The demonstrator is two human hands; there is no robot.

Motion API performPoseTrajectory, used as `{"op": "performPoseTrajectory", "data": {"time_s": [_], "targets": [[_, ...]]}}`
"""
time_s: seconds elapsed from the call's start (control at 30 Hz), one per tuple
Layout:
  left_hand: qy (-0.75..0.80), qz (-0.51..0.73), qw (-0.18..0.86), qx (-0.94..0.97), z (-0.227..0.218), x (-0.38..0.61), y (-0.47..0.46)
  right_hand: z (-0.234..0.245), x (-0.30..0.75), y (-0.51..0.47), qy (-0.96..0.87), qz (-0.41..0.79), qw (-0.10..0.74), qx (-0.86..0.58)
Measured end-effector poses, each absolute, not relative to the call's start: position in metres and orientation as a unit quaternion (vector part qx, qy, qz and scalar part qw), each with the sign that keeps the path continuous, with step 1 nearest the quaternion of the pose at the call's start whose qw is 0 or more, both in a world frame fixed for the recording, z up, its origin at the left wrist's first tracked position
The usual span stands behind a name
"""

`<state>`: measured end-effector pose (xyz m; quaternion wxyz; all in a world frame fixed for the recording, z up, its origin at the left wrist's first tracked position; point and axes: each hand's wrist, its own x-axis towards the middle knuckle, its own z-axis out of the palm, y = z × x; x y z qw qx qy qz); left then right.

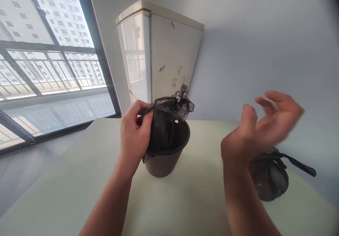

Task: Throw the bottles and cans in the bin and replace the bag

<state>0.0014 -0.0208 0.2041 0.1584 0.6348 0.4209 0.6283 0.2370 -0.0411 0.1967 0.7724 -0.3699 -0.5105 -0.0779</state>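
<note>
A thin black liner bag sits inside a small dark bin, which stands near the middle of the pale tabletop. The bag's top rises crumpled above the rim at the back, while its near-left edge is drawn outward over the lip. That edge is where the left hand works: its fingers are curled and pressed together, pinching the film against the thumb just above the rim. Judging from the stretch of the plastic, the pinch holds the bag taut so it can drape around the lip instead of slumping into the bin. A loose flap of film also hangs down outside the bin wall below the hand.

The left forearm comes up from the lower edge of the view at a slant, wrist fairly straight, knuckles facing the camera.

The right hand hangs in the air well to the right of the bin and touches nothing. Its fingers are spread and slightly bent, palm turned leftward, and its outline is blurred by motion. The right forearm rises steeply from the bottom edge.

Just behind and below that hand lies 1 tied-off dark bag on the tabletop, full and rounded, with a drawstring tail trailing to the right.

Behind the bin stands a worn white fridge against the wall, and a large window fills the left side.
</note>
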Motion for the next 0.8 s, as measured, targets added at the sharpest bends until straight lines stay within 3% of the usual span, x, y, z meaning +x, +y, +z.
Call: {"op": "performPoseTrajectory", "data": {"time_s": [0.07, 0.2, 0.37, 0.47, 0.63, 0.8], "targets": [[0.404, 0.62, 0.192, 0.645, 0.206, 0.002, -0.025, 0.201, 0.215, -0.056, -0.603, -0.16, 0.707, -0.334], [0.37, 0.606, 0.279, 0.646, 0.208, 0.004, -0.032, 0.199, 0.185, -0.064, -0.779, -0.121, 0.532, -0.31], [0.339, 0.602, 0.372, 0.62, 0.209, 0.002, -0.033, 0.196, 0.195, -0.052, -0.769, -0.092, 0.539, -0.331], [0.316, 0.617, 0.411, 0.592, 0.212, 0.002, -0.035, 0.201, 0.203, -0.05, -0.745, -0.135, 0.555, -0.346], [0.282, 0.573, 0.453, 0.622, 0.214, 0.003, -0.039, 0.198, 0.194, -0.05, -0.805, -0.196, 0.479, -0.292], [0.292, 0.647, 0.484, 0.511, 0.216, -0.003, -0.037, 0.204, 0.208, -0.052, -0.811, -0.094, 0.522, -0.248]]}}
